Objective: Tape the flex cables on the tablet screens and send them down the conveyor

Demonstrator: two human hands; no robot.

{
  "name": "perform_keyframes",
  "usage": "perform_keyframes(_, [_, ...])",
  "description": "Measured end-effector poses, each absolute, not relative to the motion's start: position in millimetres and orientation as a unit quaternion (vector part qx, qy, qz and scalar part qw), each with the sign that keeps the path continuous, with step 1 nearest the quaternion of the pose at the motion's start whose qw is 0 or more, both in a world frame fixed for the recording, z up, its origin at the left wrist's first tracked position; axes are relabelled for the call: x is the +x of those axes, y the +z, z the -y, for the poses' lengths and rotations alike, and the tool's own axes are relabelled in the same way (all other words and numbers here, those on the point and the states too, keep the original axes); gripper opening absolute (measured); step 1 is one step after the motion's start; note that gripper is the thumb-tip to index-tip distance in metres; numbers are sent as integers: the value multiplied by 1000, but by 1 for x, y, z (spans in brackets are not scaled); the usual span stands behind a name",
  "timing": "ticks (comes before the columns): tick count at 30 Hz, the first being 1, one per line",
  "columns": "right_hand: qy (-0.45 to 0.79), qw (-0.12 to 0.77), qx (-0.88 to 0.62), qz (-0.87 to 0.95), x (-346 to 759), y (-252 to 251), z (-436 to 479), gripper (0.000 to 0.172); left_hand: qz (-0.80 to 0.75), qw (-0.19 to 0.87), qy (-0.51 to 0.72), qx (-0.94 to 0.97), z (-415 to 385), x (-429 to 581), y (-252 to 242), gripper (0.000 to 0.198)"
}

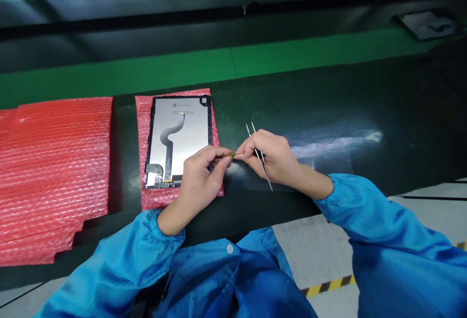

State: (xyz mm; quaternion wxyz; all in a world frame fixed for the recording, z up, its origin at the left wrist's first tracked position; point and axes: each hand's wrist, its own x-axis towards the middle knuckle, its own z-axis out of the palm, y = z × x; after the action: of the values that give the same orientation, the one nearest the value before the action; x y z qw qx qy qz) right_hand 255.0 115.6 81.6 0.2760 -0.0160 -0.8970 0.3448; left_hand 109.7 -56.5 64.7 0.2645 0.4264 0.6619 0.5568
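A tablet panel [182, 133] lies back side up on a red bubble-wrap sheet [143, 114], with a grey flex cable curving down its silver back. My left hand [199, 174] hovers over the panel's lower right corner, fingers pinched on a small yellowish strip [230, 155]. My right hand [275, 157] meets it from the right, pinching the same strip's other end. Metal tweezers [260, 155] are also tucked in my right hand, their tips pointing up and away. Both arms wear blue sleeves.
A stack of red bubble-wrap sheets [51, 172] lies at the left on the dark conveyor belt [346, 114]. A green strip [255, 60] runs behind the belt. A grey tray [428, 24] sits at the far right. Floor with yellow-black tape [328, 285] shows below.
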Motion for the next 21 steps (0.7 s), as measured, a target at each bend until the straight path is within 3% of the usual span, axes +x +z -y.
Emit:
perform_keyframes(4, [361,265,-14,894,256,80,-116,18,-662,280,548,428,56,108,65,22])
perform_keyframes(9, [366,270,-21,890,256,87,-117,18,-654,273,566,421,55,109,68,14])
perform_keyframes(16, [381,353,-78,851,269,93,-117,65,-635,341,604,341,52,109,70,18])
perform_keyframes(21, [415,334,-112,839,273,92,-107,47,-633,354,606,326,50,109,72,22])
